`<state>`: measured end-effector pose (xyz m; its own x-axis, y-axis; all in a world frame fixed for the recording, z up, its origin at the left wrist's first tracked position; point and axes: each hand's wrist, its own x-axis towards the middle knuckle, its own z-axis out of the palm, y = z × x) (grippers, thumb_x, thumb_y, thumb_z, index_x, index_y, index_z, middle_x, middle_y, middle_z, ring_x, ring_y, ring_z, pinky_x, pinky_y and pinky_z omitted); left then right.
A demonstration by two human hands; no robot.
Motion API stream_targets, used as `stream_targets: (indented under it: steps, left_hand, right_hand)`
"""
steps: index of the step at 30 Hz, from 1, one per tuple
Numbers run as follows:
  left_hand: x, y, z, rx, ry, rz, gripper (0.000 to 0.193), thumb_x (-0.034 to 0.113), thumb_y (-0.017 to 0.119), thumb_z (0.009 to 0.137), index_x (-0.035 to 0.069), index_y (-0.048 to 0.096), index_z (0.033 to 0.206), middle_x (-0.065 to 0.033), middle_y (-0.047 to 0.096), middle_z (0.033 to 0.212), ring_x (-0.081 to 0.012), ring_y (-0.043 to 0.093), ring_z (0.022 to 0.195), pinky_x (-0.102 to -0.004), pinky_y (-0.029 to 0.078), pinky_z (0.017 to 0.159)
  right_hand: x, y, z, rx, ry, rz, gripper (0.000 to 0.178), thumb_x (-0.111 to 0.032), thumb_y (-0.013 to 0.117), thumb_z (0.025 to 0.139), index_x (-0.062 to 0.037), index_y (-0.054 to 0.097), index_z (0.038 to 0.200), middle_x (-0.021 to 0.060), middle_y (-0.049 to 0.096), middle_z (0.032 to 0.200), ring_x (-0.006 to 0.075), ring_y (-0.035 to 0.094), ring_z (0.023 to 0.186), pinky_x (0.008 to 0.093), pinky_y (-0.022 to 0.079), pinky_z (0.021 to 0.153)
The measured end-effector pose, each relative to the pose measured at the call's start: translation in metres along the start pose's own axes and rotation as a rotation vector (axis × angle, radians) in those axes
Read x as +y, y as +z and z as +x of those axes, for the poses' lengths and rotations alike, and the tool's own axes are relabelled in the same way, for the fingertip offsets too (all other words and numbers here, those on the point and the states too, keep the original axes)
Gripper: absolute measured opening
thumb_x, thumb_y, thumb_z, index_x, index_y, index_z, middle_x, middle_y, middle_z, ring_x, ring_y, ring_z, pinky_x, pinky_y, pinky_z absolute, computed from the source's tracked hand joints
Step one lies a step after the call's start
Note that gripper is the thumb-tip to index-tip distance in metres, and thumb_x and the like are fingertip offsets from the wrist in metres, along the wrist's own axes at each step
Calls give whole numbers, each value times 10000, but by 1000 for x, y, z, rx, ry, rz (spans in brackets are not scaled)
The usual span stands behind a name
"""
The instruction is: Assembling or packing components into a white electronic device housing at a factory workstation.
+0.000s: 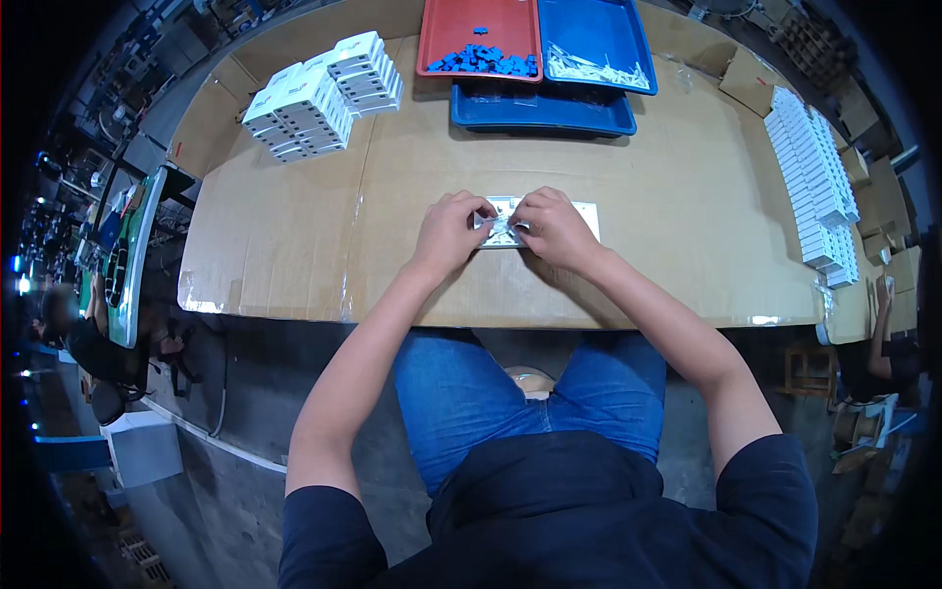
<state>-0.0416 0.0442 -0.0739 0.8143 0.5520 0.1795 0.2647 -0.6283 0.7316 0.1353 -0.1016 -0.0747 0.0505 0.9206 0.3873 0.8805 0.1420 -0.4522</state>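
A flat white rectangular plastic housing point(587, 218) lies on the cardboard-covered table in front of me, with small parts showing in its middle. My left hand point(454, 228) is closed in a pinch over its left part, thumb and fingertips at the small parts. Over the middle and right of the housing, my right hand point(552, 228) also pinches, its fingertips close to those of the left. What either hand pinches is too small and too covered by fingers to make out. The right end of the housing sticks out past my right hand.
Beyond my hands stand a red tray point(429, 39) of small blue parts and a blue tray point(643, 49) of thin white pieces, with another blue tray point(545, 116) below them. White housings point(304, 103) are stacked at the far left, more white pieces point(810, 182) at the right. A person point(93, 339) sits farther left.
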Motion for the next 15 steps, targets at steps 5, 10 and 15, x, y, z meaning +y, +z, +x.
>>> stream_targets:
  steps: [5, 10, 15]
  left_hand:
    - [-9, -7, 3, -50, 343, 228, 172, 146, 755, 805, 95, 779, 968, -74, 698, 959, -277, 622, 953, -405, 502, 913]
    - [-10, -10, -16, -49, 412, 104, 230, 157, 760, 828, 69, 775, 1040, -90, 672, 1093, -298, 602, 1027, -413, 493, 954]
    - [-14, -4, -32, 43, 431, 126, 387, 181, 790, 848, 79, 710, 1212, -115, 650, 1198, -316, 599, 1125, -417, 505, 957]
  right_hand:
    - [-13, -8, 13, -73, 94, -178, 131, -110, 745, 782, -80, 792, 900, 74, 708, 909, 283, 633, 992, 450, 436, 1033]
    - [-8, -7, 17, -204, 35, -331, 112, -133, 724, 796, -90, 791, 875, 96, 709, 877, 283, 644, 983, 457, 440, 1018]
    - [-12, -16, 19, -197, -38, -298, 118, -159, 692, 803, -66, 763, 782, 130, 706, 838, 299, 658, 935, 445, 460, 951]
